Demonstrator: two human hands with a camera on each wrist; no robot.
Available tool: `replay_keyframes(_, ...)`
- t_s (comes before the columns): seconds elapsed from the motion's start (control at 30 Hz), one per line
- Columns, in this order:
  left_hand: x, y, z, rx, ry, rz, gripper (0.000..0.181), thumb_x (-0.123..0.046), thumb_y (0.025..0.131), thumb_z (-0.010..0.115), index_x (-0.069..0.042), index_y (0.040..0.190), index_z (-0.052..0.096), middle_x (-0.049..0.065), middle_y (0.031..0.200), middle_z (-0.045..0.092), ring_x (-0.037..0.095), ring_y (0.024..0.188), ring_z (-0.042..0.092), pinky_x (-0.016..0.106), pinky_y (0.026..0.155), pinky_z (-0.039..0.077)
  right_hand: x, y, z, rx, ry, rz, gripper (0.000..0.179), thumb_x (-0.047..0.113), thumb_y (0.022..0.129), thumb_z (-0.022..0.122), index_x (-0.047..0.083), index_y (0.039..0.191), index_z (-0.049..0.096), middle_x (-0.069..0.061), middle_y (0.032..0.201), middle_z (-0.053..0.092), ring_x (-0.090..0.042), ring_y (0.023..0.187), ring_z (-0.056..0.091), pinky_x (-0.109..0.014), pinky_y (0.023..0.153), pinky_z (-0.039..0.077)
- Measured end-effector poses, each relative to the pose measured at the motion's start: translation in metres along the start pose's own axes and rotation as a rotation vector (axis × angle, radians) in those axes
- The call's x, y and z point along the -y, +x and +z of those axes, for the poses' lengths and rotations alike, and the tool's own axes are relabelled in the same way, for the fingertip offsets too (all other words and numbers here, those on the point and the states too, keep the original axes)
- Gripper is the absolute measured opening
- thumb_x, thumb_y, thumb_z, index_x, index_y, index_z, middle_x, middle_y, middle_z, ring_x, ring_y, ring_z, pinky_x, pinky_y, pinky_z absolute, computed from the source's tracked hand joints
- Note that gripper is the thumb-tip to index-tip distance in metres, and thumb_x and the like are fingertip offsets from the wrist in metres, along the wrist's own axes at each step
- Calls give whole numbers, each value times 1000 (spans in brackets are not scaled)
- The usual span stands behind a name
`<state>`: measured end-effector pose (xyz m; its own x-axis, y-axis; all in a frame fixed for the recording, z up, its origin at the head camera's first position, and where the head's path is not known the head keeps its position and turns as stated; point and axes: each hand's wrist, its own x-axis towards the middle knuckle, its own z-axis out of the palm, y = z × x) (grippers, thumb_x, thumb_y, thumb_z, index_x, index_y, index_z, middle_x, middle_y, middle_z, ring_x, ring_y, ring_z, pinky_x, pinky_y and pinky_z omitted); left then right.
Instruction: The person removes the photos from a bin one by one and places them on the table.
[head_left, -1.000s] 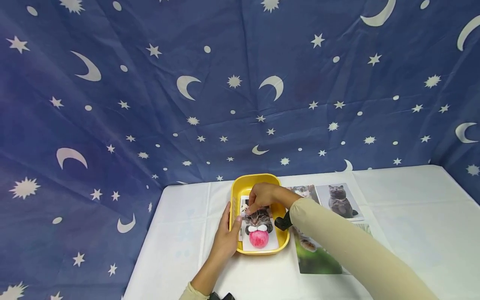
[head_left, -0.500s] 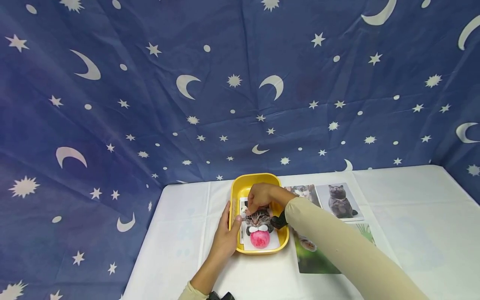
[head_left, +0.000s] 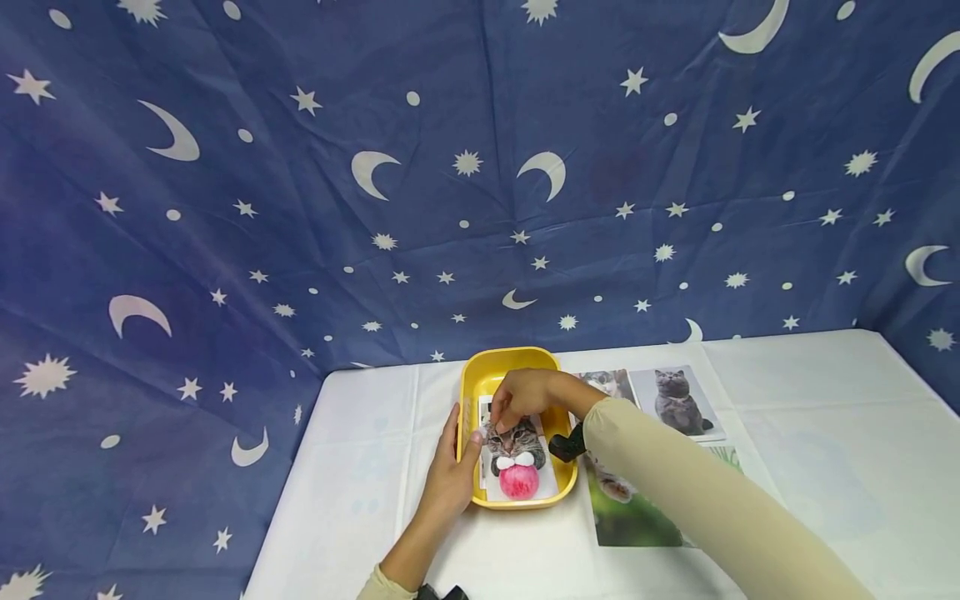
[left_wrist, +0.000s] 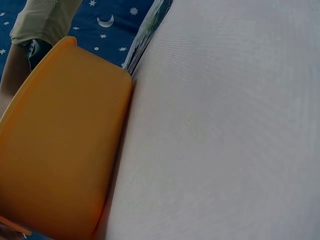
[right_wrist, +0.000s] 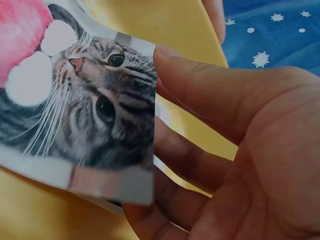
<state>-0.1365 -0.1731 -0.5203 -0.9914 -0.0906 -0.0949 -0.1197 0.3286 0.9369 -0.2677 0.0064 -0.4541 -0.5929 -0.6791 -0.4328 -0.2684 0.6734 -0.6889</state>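
Observation:
A yellow plastic bin [head_left: 510,357] stands on the white table with photo prints lying in it. The top print, a tabby cat photo [head_left: 517,450] with a pink ball and white puffs, overlaps another print whose edge [head_left: 483,475] shows at its left. My right hand [head_left: 527,392] reaches into the bin and pinches the top edge of this cat photo [right_wrist: 107,95], thumb on the face and fingers behind. At the bin's left side, my left hand [head_left: 450,483] holds the wall, thumb at the rim. The left wrist view shows mainly the bin's outer wall [left_wrist: 65,135].
Several photo prints lie right of the bin: a grey cat photo [head_left: 678,404], a partly covered cat photo [head_left: 609,383] and a green-background photo [head_left: 633,521]. The right sleeve [head_left: 697,492] passes over them. A blue star-patterned cloth [head_left: 465,283] hangs behind the table.
My right fingers have shifted slightly at the cat photo's top edge, and more of the cat's face shows at left. My left hand and the bin stay in place.

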Motion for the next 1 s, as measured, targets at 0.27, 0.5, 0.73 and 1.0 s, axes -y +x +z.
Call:
replay_keyframes(0.27, 0, -1, 0, 4, 12, 12, 67, -43, 106, 52, -25, 164, 24, 13, 167, 30, 40, 154, 26, 61, 125, 19, 3, -20, 5, 5, -120, -63, 43, 6, 88, 77, 28, 125, 75, 1, 86, 68, -13, 65, 54, -24, 62, 50)
replay_keyframes(0.5, 2, 1, -1, 11, -2, 6, 66, -37, 107, 53, -27, 164, 23, 10, 168, 30, 36, 154, 26, 60, 125, 18, -7, -47, 4, -252, -69, -191, 39, 9, 89, 78, 23, 124, 71, 0, 101, 72, -17, 80, 66, -33, 75, 59)
replay_keyframes(0.73, -1, 0, 0, -1, 20, -9, 65, -39, 106, 53, -29, 164, 24, 11, 168, 28, 40, 155, 23, 63, 124, 17, -33, -92, -12, -428, 205, -230, 33, 15, 96, 72, 23, 128, 70, -6, 106, 71, -26, 59, 61, -33, 56, 56)
replay_keyframes(1.0, -2, -2, 1, -13, 57, -48, 66, -43, 105, 53, -33, 163, 23, 9, 169, 27, 42, 154, 23, 64, 123, 19, -90, -162, -23, -572, 276, -107, 35, 23, 101, 66, 26, 136, 64, -12, 110, 61, -14, 55, 49, -28, 47, 46)
